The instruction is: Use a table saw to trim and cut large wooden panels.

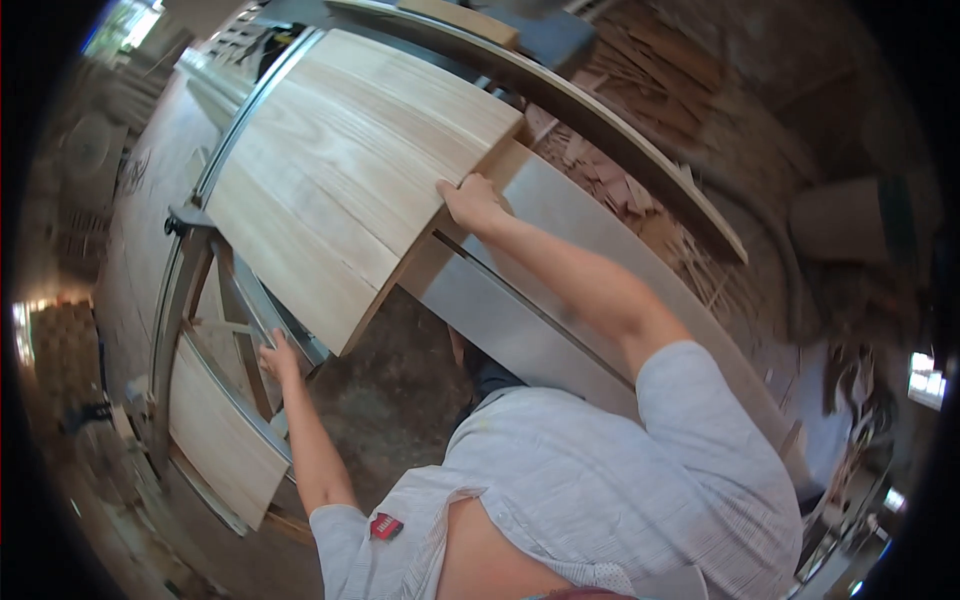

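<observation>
A wide, pale wooden panel (350,140) with lengthwise grain lies across the sliding table of a panel saw. My right hand (474,204) is closed on its near edge, thumb side against the top face; some of the fingers are hidden. Lower and to the left, my left hand (279,357) curls around a metal rail (262,312) of the sliding table, just past the panel's left corner. Beside the panel runs the saw's grey metal table (520,310), split by a dark slot.
A long wooden strip (590,105) crosses beyond the panel, with offcuts (640,60) piled behind it. Another pale board (215,430) rests low inside the frame at left. A clamp-like stop (188,219) sits on the fence (255,105). A hose (785,250) curves at right.
</observation>
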